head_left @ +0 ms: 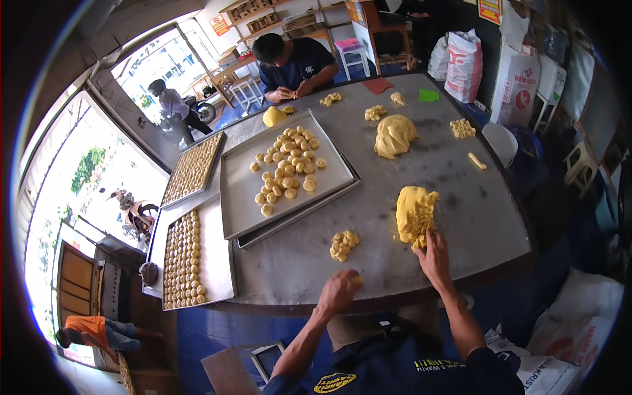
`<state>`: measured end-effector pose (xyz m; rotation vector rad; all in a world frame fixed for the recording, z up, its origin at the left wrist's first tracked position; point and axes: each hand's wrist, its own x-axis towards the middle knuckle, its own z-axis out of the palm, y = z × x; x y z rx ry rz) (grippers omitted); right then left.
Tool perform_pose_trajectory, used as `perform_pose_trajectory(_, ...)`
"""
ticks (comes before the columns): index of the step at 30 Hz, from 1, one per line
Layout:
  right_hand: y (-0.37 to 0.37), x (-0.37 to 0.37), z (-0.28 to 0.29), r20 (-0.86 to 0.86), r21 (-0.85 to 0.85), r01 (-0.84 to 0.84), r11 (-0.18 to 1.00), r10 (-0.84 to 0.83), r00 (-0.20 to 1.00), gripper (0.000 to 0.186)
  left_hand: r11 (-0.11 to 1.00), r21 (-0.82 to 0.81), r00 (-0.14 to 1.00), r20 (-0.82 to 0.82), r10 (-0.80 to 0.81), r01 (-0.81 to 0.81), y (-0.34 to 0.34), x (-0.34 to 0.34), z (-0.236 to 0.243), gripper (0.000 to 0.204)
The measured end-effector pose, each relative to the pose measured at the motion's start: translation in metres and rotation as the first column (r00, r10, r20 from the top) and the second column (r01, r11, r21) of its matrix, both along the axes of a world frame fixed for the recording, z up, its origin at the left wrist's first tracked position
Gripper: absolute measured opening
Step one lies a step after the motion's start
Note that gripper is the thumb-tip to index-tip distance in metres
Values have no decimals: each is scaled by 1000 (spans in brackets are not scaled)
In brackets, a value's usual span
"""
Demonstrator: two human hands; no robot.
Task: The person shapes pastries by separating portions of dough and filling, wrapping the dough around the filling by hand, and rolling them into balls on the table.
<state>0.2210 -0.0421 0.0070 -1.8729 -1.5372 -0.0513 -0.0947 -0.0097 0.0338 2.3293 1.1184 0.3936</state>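
Note:
A big lump of crumbly yellow dough (413, 212) lies on the metal table near its front edge. My right hand (434, 255) is at the lump's near end, its fingers closed on some of the yellow dough there. Closer to me, my left hand (339, 291) hovers by the table edge, slightly blurred. Its fingers are curled, and a bit of yellow dough (357, 281) shows at their tips. Just beyond it sits a small heap of dough pieces (343, 245). A smooth, paler dough mound (395, 136) rests farther back.
Stacked trays (236, 191) bear loose dough balls (287, 158); trays at left hold rows of balls (183, 260). Across the table (461, 217) a person (296, 66) handles dough. Small dough heaps (463, 128), a dough strip (477, 161) and a green scraper (428, 95) lie at right.

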Motion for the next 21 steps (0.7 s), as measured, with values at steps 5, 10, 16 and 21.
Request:
perform_pose_trajectory(5,12,8,-11,-11,-157,33,987,-35,999,50,678,300,627,717,305,-672,72,9,26,40)
perform_pose_trajectory(10,4,-1,-2,26,-117,-19,993,23,999,37,867,350,933,74,353,-356,88,2,-32,39)
perform_pose_trajectory(16,-25,0,-8,-35,23,-163,986,164,986,34,840,39,819,252,515,-541,79,7,-35,28)
perform_pose_trajectory(21,-11,11,0,-83,-112,34,993,-44,996,45,777,-21,763,171,623,-630,78,-12,-43,27)
